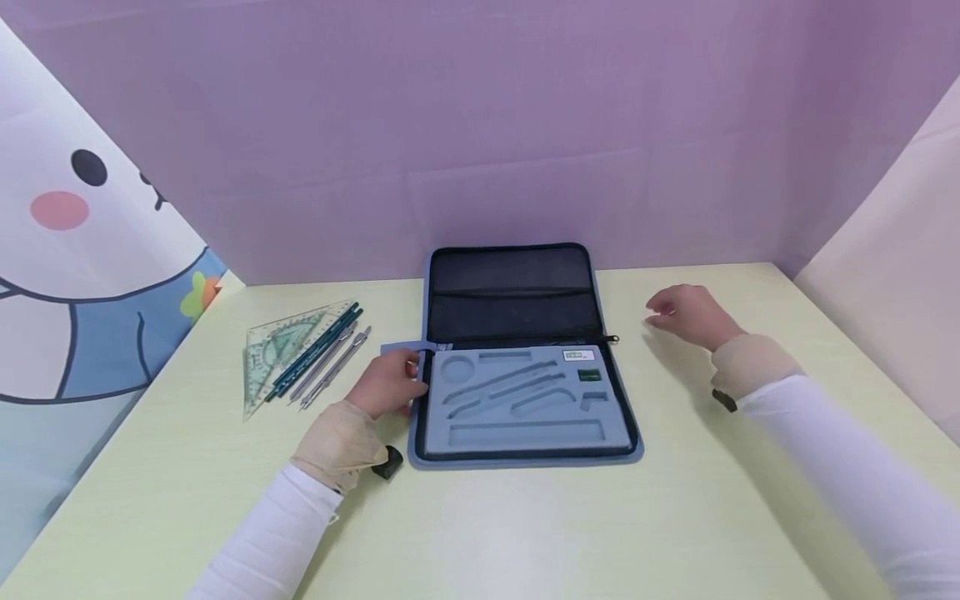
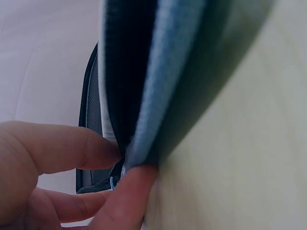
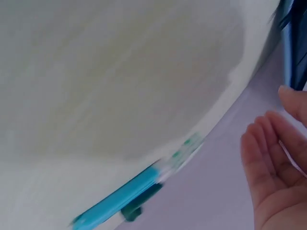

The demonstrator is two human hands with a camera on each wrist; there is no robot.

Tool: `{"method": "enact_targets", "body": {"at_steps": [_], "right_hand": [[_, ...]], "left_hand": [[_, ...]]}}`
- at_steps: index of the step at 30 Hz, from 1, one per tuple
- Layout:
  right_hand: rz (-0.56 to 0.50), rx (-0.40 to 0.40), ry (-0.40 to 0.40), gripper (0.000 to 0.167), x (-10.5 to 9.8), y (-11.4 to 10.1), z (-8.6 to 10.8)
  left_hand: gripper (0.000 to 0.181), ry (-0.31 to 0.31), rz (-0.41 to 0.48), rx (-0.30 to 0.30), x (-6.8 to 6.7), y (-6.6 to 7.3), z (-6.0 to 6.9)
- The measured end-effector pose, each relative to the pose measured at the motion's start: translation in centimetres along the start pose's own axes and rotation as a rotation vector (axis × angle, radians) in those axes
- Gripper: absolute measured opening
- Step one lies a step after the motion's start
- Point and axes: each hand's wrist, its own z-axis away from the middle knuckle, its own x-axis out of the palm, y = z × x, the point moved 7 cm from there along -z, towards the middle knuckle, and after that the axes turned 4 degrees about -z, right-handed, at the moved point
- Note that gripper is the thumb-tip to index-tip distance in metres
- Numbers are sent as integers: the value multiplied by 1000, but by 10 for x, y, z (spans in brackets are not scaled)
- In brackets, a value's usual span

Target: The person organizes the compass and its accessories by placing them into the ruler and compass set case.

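Observation:
An open blue zip case (image 1: 415, 442) lies on the table, its dark lid (image 1: 512, 271) folded back. My left hand (image 1: 386, 385) pinches the case's left edge; in the left wrist view, thumb and fingers of this hand (image 2: 81, 167) are on the edge of the case (image 2: 160, 72). The grey-blue tray (image 1: 525, 408) inside has shaped recesses, with a white-and-green eraser (image 1: 578, 355) and a small green piece (image 1: 589, 375) at upper right. My right hand (image 1: 693, 315), fingers loosely bent and holding nothing, is above the table right of the case; its palm (image 3: 280, 191) shows in the right wrist view.
Clear set squares (image 1: 258, 367), dark green pencils (image 1: 315, 350) and silver compass-like tools (image 1: 333, 368) lie left of the case. A purple cloth (image 1: 525, 125) stands behind the table. The right wrist view shows a blurred cyan bar (image 3: 117, 199) beside green pieces.

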Motion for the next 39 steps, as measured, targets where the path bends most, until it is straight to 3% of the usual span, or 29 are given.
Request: {"method": "enact_targets", "body": {"at_steps": [9,24,34,39], "right_hand": [[54,200,-4,43,-14,43,-6],[-18,350,-77,58,-8,55,-16],[-17,353,-72,43,-8,58,-16],[-18,350,-78,49,-6,57,-17]], "left_hand": [[45,8,4,7,0,0,0],[45,14,8,-5,-1,0,1],[46,16,26,-6,0,0,-1],[45,22,7,-1,-1,-1,-1]]}}
